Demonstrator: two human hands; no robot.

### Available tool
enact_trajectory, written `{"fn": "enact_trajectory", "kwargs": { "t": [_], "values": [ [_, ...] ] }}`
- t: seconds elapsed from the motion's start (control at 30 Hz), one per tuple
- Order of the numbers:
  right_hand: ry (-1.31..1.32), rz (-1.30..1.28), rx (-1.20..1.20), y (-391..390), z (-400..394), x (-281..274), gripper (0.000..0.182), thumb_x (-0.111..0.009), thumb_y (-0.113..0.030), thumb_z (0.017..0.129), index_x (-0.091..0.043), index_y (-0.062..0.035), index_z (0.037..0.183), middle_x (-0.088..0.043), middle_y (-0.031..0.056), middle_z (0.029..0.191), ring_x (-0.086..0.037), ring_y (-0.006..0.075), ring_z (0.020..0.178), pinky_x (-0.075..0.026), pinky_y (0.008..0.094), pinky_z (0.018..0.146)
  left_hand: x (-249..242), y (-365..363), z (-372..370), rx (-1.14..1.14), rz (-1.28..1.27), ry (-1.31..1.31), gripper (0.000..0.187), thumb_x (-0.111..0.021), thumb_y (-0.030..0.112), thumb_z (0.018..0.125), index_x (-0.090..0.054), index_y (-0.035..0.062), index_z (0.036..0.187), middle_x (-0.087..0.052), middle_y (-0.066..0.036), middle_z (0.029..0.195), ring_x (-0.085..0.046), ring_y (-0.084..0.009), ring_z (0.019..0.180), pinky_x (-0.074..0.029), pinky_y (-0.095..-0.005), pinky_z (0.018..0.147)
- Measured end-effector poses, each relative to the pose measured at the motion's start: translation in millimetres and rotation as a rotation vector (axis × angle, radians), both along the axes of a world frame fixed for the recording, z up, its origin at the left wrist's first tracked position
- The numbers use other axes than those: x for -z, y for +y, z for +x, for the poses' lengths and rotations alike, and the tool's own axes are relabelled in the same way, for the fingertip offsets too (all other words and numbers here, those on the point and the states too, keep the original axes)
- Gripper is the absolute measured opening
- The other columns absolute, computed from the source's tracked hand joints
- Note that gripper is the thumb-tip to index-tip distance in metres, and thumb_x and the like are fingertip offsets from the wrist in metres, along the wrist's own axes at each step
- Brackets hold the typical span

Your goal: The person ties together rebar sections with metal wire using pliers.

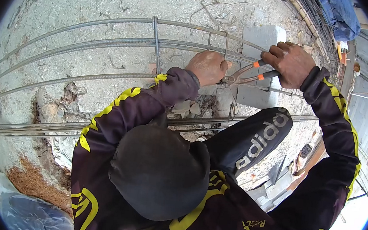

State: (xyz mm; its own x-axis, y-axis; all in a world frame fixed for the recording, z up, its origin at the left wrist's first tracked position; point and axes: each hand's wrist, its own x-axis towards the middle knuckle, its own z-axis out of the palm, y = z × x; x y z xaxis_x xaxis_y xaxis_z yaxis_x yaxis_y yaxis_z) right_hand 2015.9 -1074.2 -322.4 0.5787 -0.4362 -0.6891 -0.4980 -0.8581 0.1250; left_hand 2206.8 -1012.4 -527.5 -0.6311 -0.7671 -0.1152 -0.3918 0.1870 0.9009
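Observation:
Several long ribbed steel bars [88,46] run across the view, with a bent steel stirrup [156,46] around them. My right hand [290,63] is closed around the orange-and-black handles of metal pincers [241,75], whose handles stand apart. The pincer jaws are at a lower bar, just right of my left hand. My left hand [208,67] is closed at the bars, its fingers bent beside a second stirrup [226,46]; what it grips is hidden. Thin wire [234,103] hangs below the jaws.
A pale block [264,36] lies behind the bars. More bars [36,128] cross below my left arm. My knee [257,140] is bent under my hands. Broken rubble [187,108] fills a hollow, and a blue tarp [339,17] is at upper right.

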Motion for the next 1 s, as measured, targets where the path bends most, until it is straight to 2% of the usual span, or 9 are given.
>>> {"fn": "enact_trajectory", "kwargs": {
  "t": [0.07,0.2,0.33,0.43,0.53,0.67,0.73,0.83,1.0],
  "values": [
    [-0.002,-0.018,0.171,30.4,-6.1,-10.2,0.033,-0.069,-0.018,0.074,-0.061,-0.0069,0.104,-0.064,0.0110,0.093,-0.065,0.0306,0.087,-0.054,0.0418,0.075,3.0,-0.5,-1.4,-0.027,-0.008,0.016,0.045,-0.051,0.035,0.099,-0.063,-0.0011,0.075,-0.058,-0.021,0.066,-0.061,-0.0424,0.068,-0.049,-0.0524,0.069],
    [0.048,0.139,0.961,140.9,15.7,-25.9,0.038,-0.064,-0.017,0.084,-0.053,-0.0025,0.116,-0.063,0.0223,0.087,-0.064,0.0416,0.082,-0.051,0.0506,0.075,-26.9,-6.0,7.2,-0.033,0.116,-0.057,0.048,-0.055,0.039,0.094,-0.066,-0.0023,0.072,-0.063,-0.027,0.073,-0.064,-0.0452,0.073,-0.050,-0.0543,0.073],
    [-0.286,0.348,1.527,202.4,41.3,1.2,0.042,-0.068,-0.022,0.087,-0.050,0.0045,0.115,-0.063,0.0292,0.080,-0.063,0.0496,0.083,-0.047,0.0542,0.072,-28.9,-8.7,5.2,-0.010,0.141,-0.095,0.049,-0.055,0.039,0.094,-0.065,-0.0015,0.068,-0.061,-0.025,0.068,-0.063,-0.0445,0.069,-0.049,-0.0538,0.070],
    [-0.595,0.221,1.700,250.3,54.6,46.5,0.043,-0.068,-0.022,0.087,-0.049,0.0035,0.117,-0.063,0.0287,0.080,-0.063,0.0487,0.082,-0.048,0.0524,0.069,-26.0,-4.5,3.9,-0.056,0.147,-0.032,0.049,-0.053,0.038,0.096,-0.065,-0.0016,0.069,-0.060,-0.024,0.065,-0.062,-0.0439,0.067,-0.048,-0.0536,0.069],
    [-0.655,0.081,1.744,269.4,64.3,85.6,0.044,-0.068,-0.022,0.088,-0.048,0.0022,0.118,-0.063,0.0273,0.079,-0.064,0.0475,0.080,-0.049,0.0508,0.068,-16.6,-4.5,2.4,-0.020,0.161,-0.012,0.047,-0.052,0.036,0.098,-0.065,-0.0015,0.072,-0.060,-0.023,0.066,-0.060,-0.0444,0.067,-0.048,-0.0525,0.068],
    [-0.693,0.192,1.808,263.8,67.0,68.9,0.044,-0.069,-0.022,0.087,-0.048,0.0018,0.118,-0.063,0.0256,0.080,-0.065,0.0453,0.080,-0.050,0.0490,0.069,-16.9,-10.8,3.0,0.009,0.297,-0.018,0.046,-0.051,0.036,0.099,-0.067,-0.0017,0.078,-0.063,-0.018,0.064,-0.064,-0.0345,0.058,-0.051,-0.0442,0.061],
    [-0.749,0.149,1.795,273.2,62.3,79.8,0.044,-0.070,-0.021,0.087,-0.048,0.0008,0.118,-0.063,0.0256,0.081,-0.065,0.0455,0.081,-0.050,0.0490,0.069,-34.9,-8.6,1.8,-0.037,0.488,-0.034,0.047,-0.051,0.036,0.100,-0.069,-0.0022,0.080,-0.064,-0.015,0.064,-0.066,-0.0276,0.054,-0.052,-0.0391,0.057],
    [-0.850,0.057,1.779,284.1,58.8,119.1,0.037,-0.069,-0.018,0.087,-0.050,-0.0026,0.114,-0.062,0.0235,0.081,-0.064,0.0463,0.079,-0.050,0.0481,0.068,-26.4,-8.3,0.8,-0.025,0.474,-0.076,0.048,-0.053,0.038,0.100,-0.069,-0.0034,0.081,-0.066,-0.012,0.064,-0.066,-0.0193,0.051,-0.052,-0.0340,0.051],
    [-0.941,0.064,1.825,288.2,61.4,146.9,0.027,-0.067,-0.016,0.088,-0.052,-0.0031,0.107,-0.059,0.0227,0.080,-0.062,0.0439,0.076,-0.048,0.0449,0.065,-30.6,-7.2,0.7,-0.094,0.601,-0.056,0.050,-0.057,0.040,0.098,-0.069,-0.0052,0.080,-0.065,-0.011,0.064,-0.063,-0.0165,0.052,-0.051,-0.0331,0.047]
  ]
}}
